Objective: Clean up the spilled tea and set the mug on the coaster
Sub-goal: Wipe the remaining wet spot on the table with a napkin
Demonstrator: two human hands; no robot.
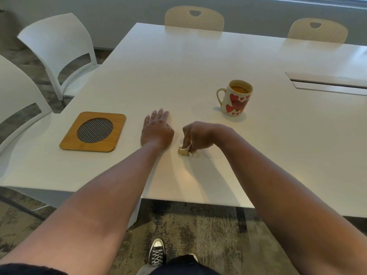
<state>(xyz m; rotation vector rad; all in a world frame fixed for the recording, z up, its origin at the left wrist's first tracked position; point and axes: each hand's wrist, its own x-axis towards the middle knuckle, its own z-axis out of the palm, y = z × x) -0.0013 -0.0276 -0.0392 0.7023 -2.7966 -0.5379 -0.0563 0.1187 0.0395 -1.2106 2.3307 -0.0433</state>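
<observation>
A white mug (pixel 236 99) with red hearts stands upright on the white table (pixel 178 66), handle to the left, with brown tea inside. A wooden coaster (pixel 93 132) with a round metal mesh centre lies at the left, nothing on it. My right hand (pixel 200 135) presses a small wadded tissue (pixel 185 151), stained tan, onto the tabletop in front of me. My left hand (pixel 157 132) lies flat, palm down, between the coaster and the tissue, holding nothing. The mug is apart from both hands, up and to the right.
Two white chairs (pixel 59 50) stand at the table's left side and two beige perforated chairs (pixel 194 18) at the far edge. A cable hatch (pixel 327 82) is set into the tabletop at the right. My shoe (pixel 156 253) shows on the patterned carpet below.
</observation>
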